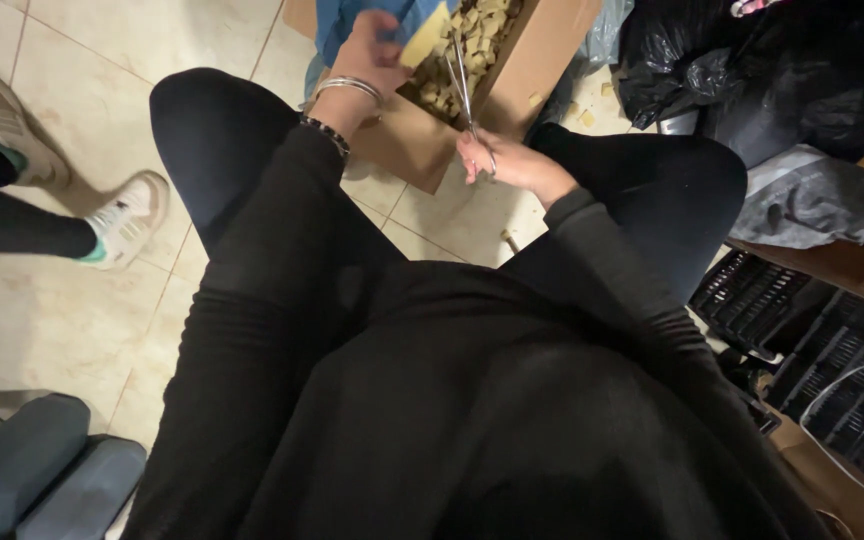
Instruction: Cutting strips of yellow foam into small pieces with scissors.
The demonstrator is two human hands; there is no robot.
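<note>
Seated view, looking down over your lap. Your left hand (372,52), at 12 o'clock in the frame, is clenched around a yellow foam piece (426,35) with a blue layer, held over the near edge of the cardboard box (542,55); silver bangles (350,88) and a dark beaded bracelet (325,132) circle that wrist. Your right hand (497,160), just to the 4 o'clock side of the left, grips the handles of a pair of scissors (462,85), fingers through the loops. The blades point toward 12 o'clock and stand slightly apart, their tips near the foam piece; whether they touch it cannot be told.

The cardboard box lies open on the tiled floor (72,300) between your knees and holds many small yellowish foam cuttings (467,40). A few scraps lie on the tiles beside it. At 1 to 2 o'clock sit black plastic bags (692,60); at 3 to 4 o'clock, black crates (802,330). At 9 o'clock another person's feet in pale sneakers (127,220) rest on the floor, well apart from your hands.
</note>
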